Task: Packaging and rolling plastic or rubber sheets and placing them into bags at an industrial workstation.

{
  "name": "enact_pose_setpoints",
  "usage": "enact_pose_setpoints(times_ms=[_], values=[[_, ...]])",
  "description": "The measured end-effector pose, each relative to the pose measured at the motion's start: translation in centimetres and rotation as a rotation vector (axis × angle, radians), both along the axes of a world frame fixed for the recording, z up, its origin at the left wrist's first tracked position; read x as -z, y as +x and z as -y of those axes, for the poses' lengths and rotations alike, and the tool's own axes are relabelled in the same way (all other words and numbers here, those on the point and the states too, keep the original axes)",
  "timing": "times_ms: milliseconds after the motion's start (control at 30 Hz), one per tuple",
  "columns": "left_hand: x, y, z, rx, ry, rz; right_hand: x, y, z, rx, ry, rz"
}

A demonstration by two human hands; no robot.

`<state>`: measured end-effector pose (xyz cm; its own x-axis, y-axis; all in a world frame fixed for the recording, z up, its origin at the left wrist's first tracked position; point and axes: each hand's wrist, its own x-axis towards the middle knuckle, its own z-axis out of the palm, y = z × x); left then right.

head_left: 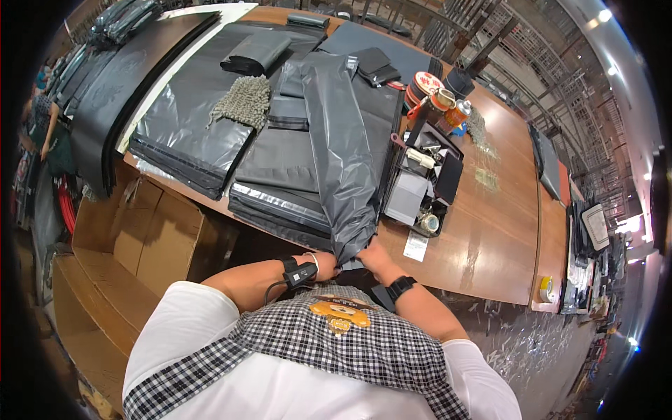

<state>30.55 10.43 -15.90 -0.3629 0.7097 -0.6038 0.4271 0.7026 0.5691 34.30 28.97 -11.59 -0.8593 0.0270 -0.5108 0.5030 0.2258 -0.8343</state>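
Observation:
At the table's near edge, a long grey plastic bag (341, 147) narrows to a bunched end between my hands. My left hand (327, 266) is closed on the left side of that end. Opposite it, my right hand (375, 256) grips the right side, close to the left. Some of the fingers are hidden by the plastic and by the hands themselves. Beneath the bag's far part lies a stack of flat grey plastic bags (276, 164), and left of it another glossy stack (185, 150) carries a knitted grey cloth (243, 102).
A black desk organizer (442, 199) with small tools, a white box and a tape roll stands right of the bag. Tape rolls (425, 85) and a spray can (458, 112) are behind it. An open cardboard box (150, 231) sits left below the table edge. Bare brown tabletop (497, 238) extends rightward.

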Motion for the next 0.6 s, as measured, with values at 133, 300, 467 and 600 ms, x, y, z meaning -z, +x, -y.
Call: enact_pose_setpoints(times_ms=[133, 300, 467, 600], values=[[-1.2, 2.0, 0.3, -0.072, 0.094, -0.053, -1.9, 3.1, -0.3, 0.046, -0.224, 0.436], [-3.0, 4.4, -0.3, 0.221, 0.182, 0.029, -0.5, 0.6, 2.3, 0.365, -0.489, 0.060], [-4.1, 4.4, 0.8, 0.074, 0.006, 0.118, 0.5, 2.6, 0.7, 0.304, -0.241, 0.019], [-4.8, 5.1, 3.7, -0.027, 0.252, 0.212, 1.0, 5.0, -2.7, 0.140, 0.520, -0.128]])
